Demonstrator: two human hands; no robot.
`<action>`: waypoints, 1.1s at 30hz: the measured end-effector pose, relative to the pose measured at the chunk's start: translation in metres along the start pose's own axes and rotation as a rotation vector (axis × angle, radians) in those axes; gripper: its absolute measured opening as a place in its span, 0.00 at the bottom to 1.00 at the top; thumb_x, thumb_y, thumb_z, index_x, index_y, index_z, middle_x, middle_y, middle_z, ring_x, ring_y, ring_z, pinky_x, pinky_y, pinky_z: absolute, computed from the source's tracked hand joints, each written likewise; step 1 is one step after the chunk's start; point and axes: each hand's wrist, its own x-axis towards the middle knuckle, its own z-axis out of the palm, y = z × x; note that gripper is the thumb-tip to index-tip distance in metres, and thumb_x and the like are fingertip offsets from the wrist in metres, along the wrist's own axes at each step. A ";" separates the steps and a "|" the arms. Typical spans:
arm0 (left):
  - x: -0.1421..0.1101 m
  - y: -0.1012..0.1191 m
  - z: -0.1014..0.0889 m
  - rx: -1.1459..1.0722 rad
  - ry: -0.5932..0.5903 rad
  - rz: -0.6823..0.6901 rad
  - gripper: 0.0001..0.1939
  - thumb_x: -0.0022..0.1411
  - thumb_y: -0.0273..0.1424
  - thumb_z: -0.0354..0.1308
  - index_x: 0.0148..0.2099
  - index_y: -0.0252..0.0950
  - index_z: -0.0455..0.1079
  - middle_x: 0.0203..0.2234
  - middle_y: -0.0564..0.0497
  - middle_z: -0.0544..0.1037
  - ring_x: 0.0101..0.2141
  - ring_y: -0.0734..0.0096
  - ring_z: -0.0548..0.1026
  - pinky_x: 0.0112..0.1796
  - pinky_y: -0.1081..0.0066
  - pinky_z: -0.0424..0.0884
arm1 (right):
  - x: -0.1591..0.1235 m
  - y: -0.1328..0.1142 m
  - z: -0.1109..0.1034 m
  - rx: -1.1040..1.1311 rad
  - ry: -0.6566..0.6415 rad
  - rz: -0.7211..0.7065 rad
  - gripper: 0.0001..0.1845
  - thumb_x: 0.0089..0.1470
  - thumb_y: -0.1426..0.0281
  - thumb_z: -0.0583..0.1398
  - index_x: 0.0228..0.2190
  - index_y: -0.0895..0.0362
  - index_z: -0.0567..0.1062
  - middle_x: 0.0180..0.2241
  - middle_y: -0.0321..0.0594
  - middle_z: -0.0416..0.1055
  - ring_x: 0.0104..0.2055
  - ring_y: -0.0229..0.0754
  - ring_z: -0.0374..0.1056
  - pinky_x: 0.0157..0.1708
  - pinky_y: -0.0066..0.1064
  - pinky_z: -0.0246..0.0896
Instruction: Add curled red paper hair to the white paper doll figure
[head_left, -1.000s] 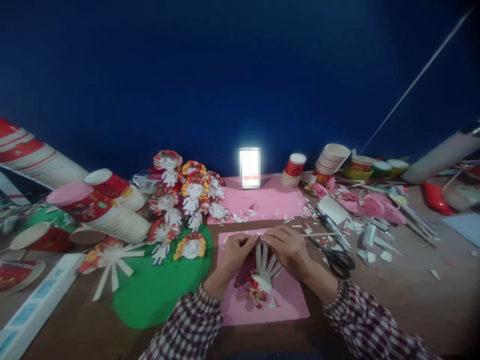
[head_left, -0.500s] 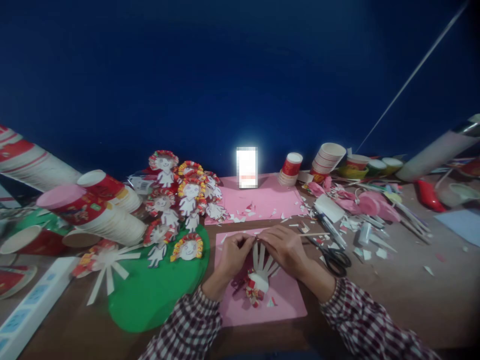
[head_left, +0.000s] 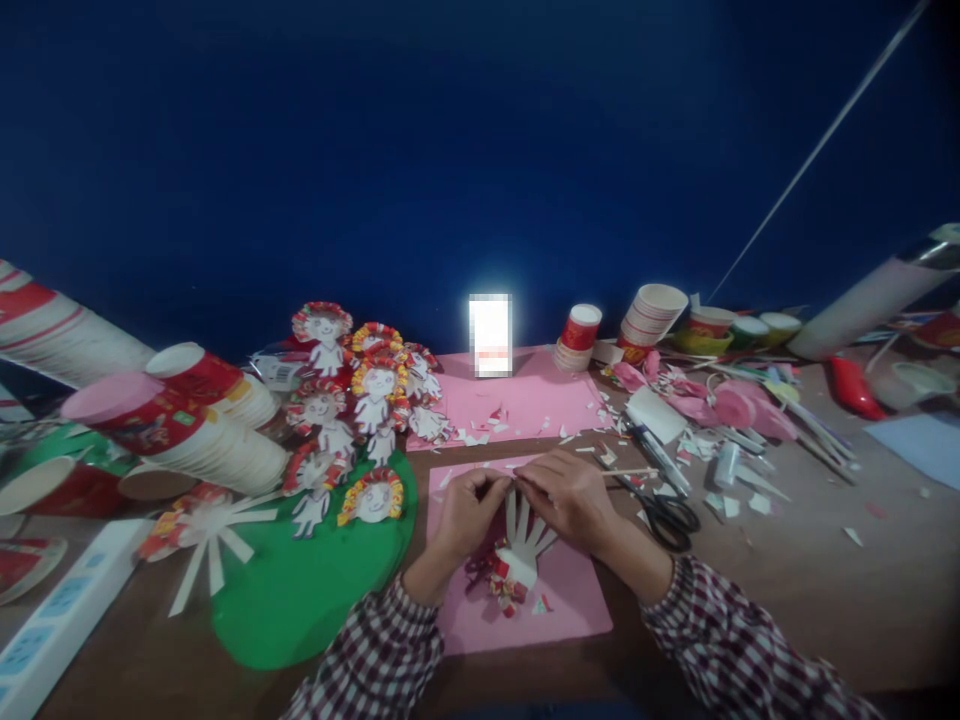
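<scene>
A paper cup cut into strips lies fanned out over a pink sheet, its white strips pointing away from me and red-and-yellow curled pieces at its near end. My left hand pinches the tip of one strip between thumb and fingers. From the other side, my right hand is closed on the same tip, its fingers nearly meeting the left ones. The exact grip is partly hidden behind the fingers. A thin wooden stick shows beside the right hand; I cannot tell whether that hand holds it.
Black-handled scissors lie right of the pink sheet among paper scraps. Finished paper dolls stand on a green sheet at left. Stacked paper cups and a power strip are further left. A bright pixelated screen stands behind.
Both hands stay at the strip's tip, the right fingers curling slightly closer in. The view has shifted a little, so the surroundings sit slightly further left.
</scene>
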 end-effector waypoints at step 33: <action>0.004 -0.012 0.000 -0.131 -0.097 -0.063 0.11 0.55 0.34 0.57 0.35 0.32 0.76 0.30 0.46 0.79 0.32 0.66 0.74 0.34 0.71 0.69 | 0.000 0.000 0.003 -0.045 0.018 -0.040 0.08 0.58 0.72 0.53 0.31 0.57 0.72 0.29 0.40 0.71 0.33 0.39 0.63 0.35 0.31 0.58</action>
